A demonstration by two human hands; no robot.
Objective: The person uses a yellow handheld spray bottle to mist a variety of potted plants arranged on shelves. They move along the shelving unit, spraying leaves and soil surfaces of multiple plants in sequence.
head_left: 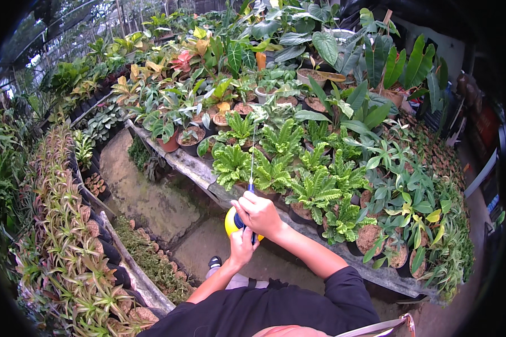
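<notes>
In front of my body I hold a yellow and blue spray bottle (230, 222), its blue nozzle pointing away from me toward the plants. My right hand (257, 213) is closed around its upper part, just behind the nozzle. Lower down, my left hand (242, 246) is closed on the blue part near the yellow body. The hands cover much of the sprayer. A thin pale line (252, 160) runs from the nozzle to the leaves; whether it is a water jet or a slim wand I cannot tell. Bright green crinkly-leaved potted plants (272, 171) stand just beyond.
A long bench with a grey edge (194, 167) carries many potted plants. Terracotta and black pots (190, 139) line its left front. Rows of reddish-green plants (67, 224) fill the left side. Between them runs a concrete path (146, 199), with my shoe (215, 262) on it.
</notes>
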